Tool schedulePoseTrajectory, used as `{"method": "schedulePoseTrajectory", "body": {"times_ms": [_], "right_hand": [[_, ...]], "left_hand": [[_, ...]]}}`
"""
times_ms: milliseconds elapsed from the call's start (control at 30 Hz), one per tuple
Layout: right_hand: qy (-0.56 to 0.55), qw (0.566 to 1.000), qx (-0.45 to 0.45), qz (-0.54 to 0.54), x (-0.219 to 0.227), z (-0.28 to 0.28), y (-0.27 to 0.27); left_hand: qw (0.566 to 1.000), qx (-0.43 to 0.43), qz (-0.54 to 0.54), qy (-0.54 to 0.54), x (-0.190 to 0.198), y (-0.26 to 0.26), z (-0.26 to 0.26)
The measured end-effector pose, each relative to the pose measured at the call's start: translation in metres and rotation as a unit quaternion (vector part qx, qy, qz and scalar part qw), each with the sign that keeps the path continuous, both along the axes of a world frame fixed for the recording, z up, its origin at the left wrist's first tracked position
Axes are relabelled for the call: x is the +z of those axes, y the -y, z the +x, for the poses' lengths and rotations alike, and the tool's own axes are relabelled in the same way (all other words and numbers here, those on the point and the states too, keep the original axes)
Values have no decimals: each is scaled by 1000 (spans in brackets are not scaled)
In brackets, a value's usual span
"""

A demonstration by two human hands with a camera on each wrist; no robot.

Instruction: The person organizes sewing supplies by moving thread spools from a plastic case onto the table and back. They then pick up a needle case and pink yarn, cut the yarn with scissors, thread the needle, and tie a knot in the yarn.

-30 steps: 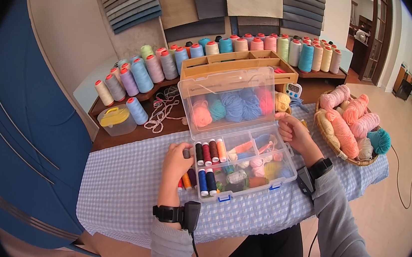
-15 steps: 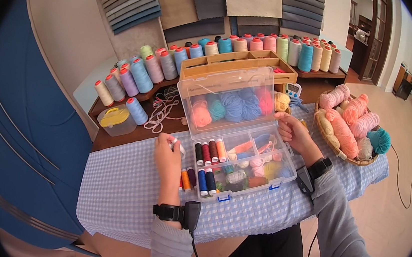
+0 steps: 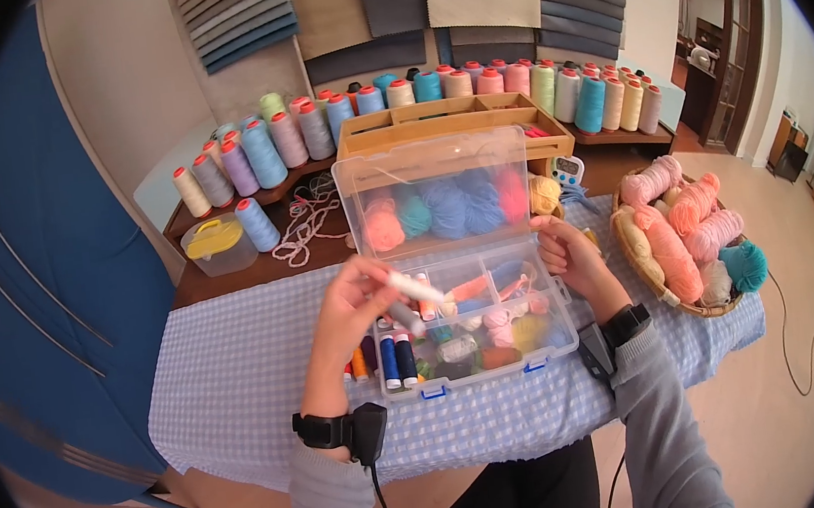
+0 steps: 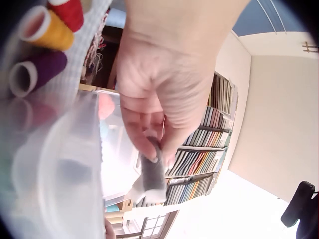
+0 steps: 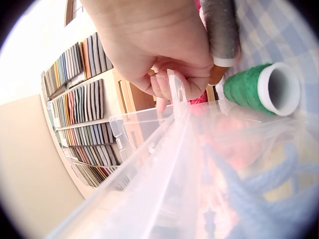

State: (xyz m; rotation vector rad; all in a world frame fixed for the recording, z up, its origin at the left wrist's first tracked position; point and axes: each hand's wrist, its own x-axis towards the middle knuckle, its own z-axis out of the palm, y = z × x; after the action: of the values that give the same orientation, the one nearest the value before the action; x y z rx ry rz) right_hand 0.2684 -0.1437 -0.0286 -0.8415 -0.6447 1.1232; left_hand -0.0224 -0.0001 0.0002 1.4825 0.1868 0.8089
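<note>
My left hand (image 3: 345, 305) holds two thread spools over the left part of an open clear plastic box (image 3: 480, 382). One is a white spool (image 3: 414, 286), slightly blurred; the other is a grey spool (image 4: 152, 169), gripped between fingers and thumb. Inside the box stand blue spools (image 3: 390, 360) and an orange spool (image 3: 426, 297), with small yarn pieces in other compartments. At the back right corner, my right hand (image 3: 571, 259) pinches a clear plastic tab (image 5: 177, 92) of the box. The raised lid (image 3: 433, 167) leans behind.
Left of the box lie an orange spool (image 4: 55, 32) and a purple spool (image 4: 42, 72). A green spool (image 5: 251, 89) lies near my right hand. A wicker basket (image 3: 633, 255) of yarn stands at the right; a yellow-lidded container (image 3: 218, 249) is at the back left.
My left hand has lifted from the cloth beside the box and moved right, over the box, carrying the white and grey spools. The right hand keeps its place on the box. The head view has shifted slightly.
</note>
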Motion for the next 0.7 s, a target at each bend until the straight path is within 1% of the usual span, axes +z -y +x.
{"method": "schedulePoseTrajectory", "body": {"times_ms": [33, 67, 100, 133, 167, 267, 300, 367, 400, 500, 567, 600, 667, 700], "right_hand": [[3, 1000, 3, 1, 0, 0, 0], [1, 1000, -1, 1, 0, 0, -1], [-1, 1000, 3, 0, 0, 0, -1], [-2, 1000, 6, 0, 1, 0, -1], [-5, 1000, 2, -1, 1, 0, 0], [-4, 1000, 1, -2, 1, 1, 0], [-3, 1000, 4, 1, 0, 1, -1], [-4, 1000, 4, 2, -1, 1, 0], [-3, 1000, 3, 3, -1, 1, -1], [-1, 1000, 7, 5, -2, 3, -2], [0, 1000, 12, 5, -2, 3, -2], [1, 1000, 9, 2, -1, 3, -2], [1, 1000, 7, -2, -2, 3, -2], [0, 1000, 9, -1, -2, 4, -2]], "left_hand": [[1000, -4, -1, -2, 0, 2, 0], [994, -76, 13, -77, -1, 4, 0], [977, -147, 26, -151, -1, 6, 0], [967, -174, 29, -185, 1, 9, 2], [966, -178, 29, -187, 1, 10, 3], [966, -136, 78, -207, 9, 19, 4], [964, -141, 78, -210, 9, 19, 5], [960, -133, 133, -209, 9, 18, 4], [959, -136, 133, -210, 9, 17, 5], [959, -129, 160, -198, 7, 16, 6], [963, -115, 189, -157, 1, 14, 7], [963, -114, 188, -157, 2, 13, 7], [941, -100, 274, -169, 3, 11, 8], [942, -99, 274, -169, 4, 13, 8]]}}
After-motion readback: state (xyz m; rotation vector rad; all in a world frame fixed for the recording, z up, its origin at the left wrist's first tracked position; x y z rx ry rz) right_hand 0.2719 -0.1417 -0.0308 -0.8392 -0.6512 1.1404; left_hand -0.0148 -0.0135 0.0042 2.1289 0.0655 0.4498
